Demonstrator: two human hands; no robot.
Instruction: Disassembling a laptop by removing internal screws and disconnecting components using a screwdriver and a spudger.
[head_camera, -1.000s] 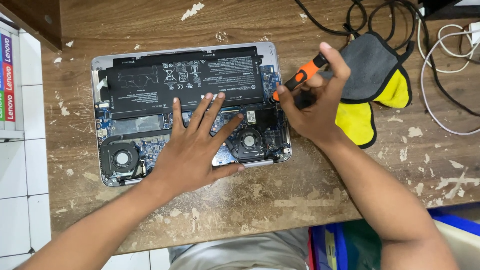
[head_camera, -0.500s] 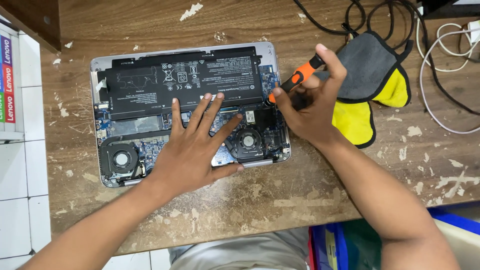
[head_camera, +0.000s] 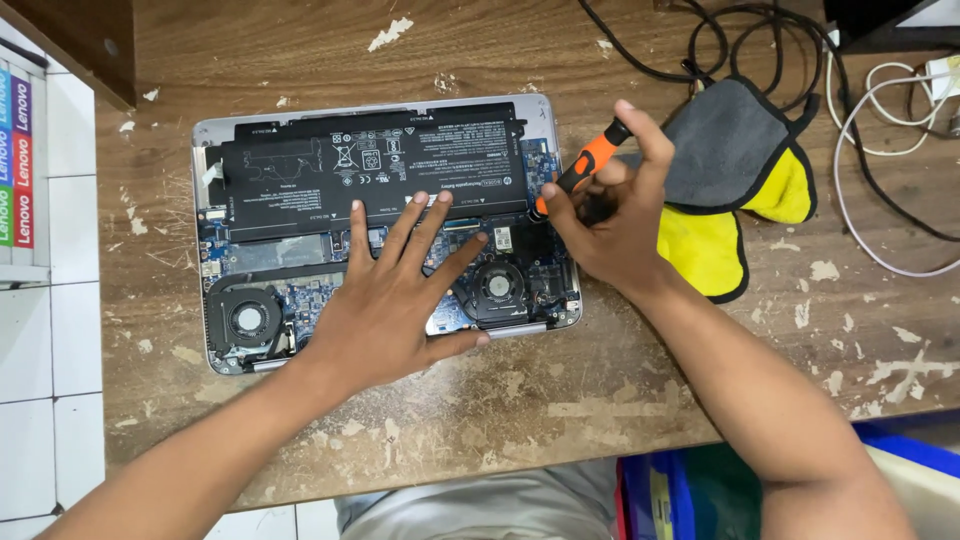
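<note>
Left hand (head_camera: 395, 300) lay flat on the opened laptop (head_camera: 385, 230), palm down, with our fingers spread wide and holding nothing; the fingertips reached the lower edge of the black battery (head_camera: 375, 165), and the thumb pointed to the right, below the right fan (head_camera: 497, 285). Our left forearm came in from the lower left corner of the view. Our right hand (head_camera: 615, 220) was closed around an orange and black screwdriver (head_camera: 585, 168), which was tilted, with its handle up to the right and its tip down at the right edge of the battery. The index finger rested over the top of the handle. This hand hid the tip partly, so we could not see which screw it touched. The left hand covered the middle of the board between the two fans. Behind the right hand, a grey and yellow cloth (head_camera: 735, 170) lay on the worn wooden table (head_camera: 600, 400), partly hidden by our fingers, and black and white cables (head_camera: 850, 120) ran out of the frame at the top right.
</note>
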